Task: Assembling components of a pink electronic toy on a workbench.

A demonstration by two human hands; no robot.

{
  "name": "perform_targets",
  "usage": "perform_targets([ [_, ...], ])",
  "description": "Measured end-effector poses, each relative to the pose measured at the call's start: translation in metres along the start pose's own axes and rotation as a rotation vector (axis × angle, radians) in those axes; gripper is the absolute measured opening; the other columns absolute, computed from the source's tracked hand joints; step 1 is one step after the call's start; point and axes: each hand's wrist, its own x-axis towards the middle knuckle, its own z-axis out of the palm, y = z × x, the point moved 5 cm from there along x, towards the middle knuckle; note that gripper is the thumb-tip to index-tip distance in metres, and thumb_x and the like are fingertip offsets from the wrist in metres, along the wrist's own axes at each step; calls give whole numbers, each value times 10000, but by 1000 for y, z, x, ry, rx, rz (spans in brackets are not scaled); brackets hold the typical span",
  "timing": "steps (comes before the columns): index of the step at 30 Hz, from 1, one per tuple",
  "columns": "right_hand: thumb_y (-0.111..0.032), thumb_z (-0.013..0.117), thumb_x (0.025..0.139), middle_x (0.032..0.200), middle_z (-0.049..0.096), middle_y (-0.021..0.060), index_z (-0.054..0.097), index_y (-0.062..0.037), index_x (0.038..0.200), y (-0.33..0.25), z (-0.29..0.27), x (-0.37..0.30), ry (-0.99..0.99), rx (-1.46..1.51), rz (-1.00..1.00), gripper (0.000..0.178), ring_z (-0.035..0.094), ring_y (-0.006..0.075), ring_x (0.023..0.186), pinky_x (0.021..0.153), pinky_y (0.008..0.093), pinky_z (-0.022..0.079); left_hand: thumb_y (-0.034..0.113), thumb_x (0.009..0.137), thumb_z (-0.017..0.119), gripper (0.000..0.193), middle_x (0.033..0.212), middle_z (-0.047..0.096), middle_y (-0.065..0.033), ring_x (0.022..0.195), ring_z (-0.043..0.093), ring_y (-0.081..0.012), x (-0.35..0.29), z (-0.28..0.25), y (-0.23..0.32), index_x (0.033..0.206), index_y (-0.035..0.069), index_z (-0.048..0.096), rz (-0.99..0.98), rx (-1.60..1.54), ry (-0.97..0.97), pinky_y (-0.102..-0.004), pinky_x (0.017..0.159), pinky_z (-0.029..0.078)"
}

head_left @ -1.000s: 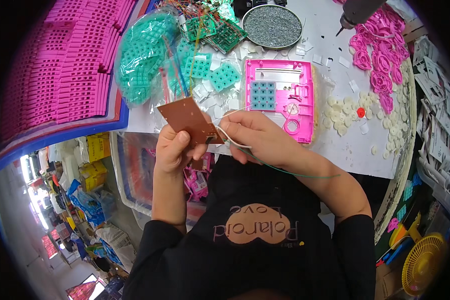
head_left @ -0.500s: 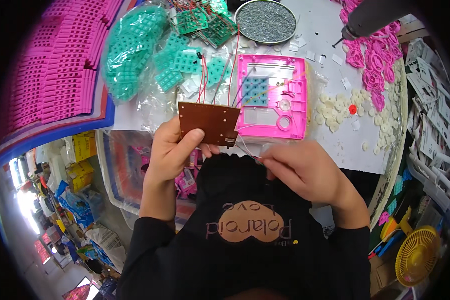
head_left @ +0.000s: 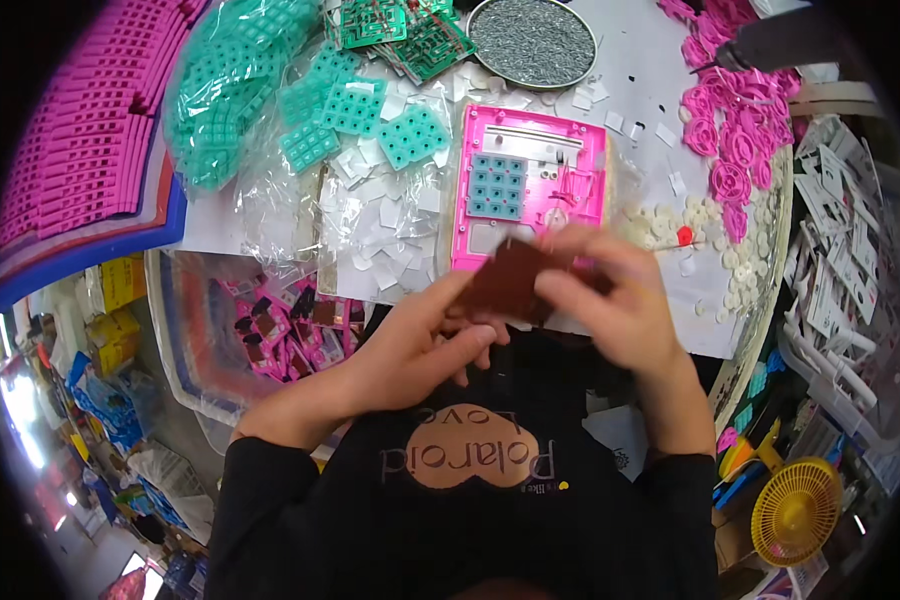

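Observation:
A brown circuit board (head_left: pixel 510 282), blurred by motion, is tilted in front of my chest. My right hand (head_left: pixel 610 290) grips its right side, thumb on the near face and fingers over the far edge. Close against the board's left corner is my left hand (head_left: pixel 430 345), its fingers curled and thumb pressed in; what lies between them is hidden. Just beyond the board, a pink plastic housing (head_left: pixel 597 190) lies open on the table, partly covered by the board and my right hand. A teal rubber keypad (head_left: pixel 497 186) sits inside it.
Teal keypads (head_left: pixel 413 137) and green circuit boards (head_left: pixel 425 45) lie at the back left, near a round tray of small metal screws (head_left: pixel 530 42). A dark screwdriver (head_left: pixel 785 42) hangs at the upper right. Pink parts (head_left: pixel 730 180) and white buttons (head_left: pixel 740 270) lie below it.
The board has moved right and turned, and my right hand now grips it. My left hand has shifted right and lower on it. The view has shifted slightly, moving the table contents leftward.

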Motion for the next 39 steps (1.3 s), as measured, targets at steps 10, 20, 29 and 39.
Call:
perform_targets([
  [10,-49,674,874,828,585,7,656,-41,1217,14,-14,78,-82,-182,73,343,572,82,768,670,264,498,148,1021,529,633,1572,360,-217,1408,442,-338,12,-10,-8,1580,75,240,2,-713,7,-501,1093,451],
  [20,-9,668,891,911,619,-8,643,5,1233,17,-14,90,-82,-514,118,344,520,36,820,680,205,471,95,1004,489,664,1627,259,-224,1526,251,-352,12,-11,6,1579,-44,187,-1,-905,104,-460,1235,247],
  [29,-24,657,892,867,650,50,634,6,1209,19,-11,90,-47,-435,170,319,620,99,714,639,257,507,-55,982,454,679,1666,150,-181,1542,196,-311,1,6,10,1598,-12,173,154,-464,202,-451,1243,170],
  [39,0,652,919,911,634,15,615,21,1228,27,-15,95,-103,-493,179,312,599,54,789,663,224,513,-47,931,519,513,1532,349,-83,1333,452,-147,16,-50,68,1437,31,492,276,336,393,-279,948,487],
])
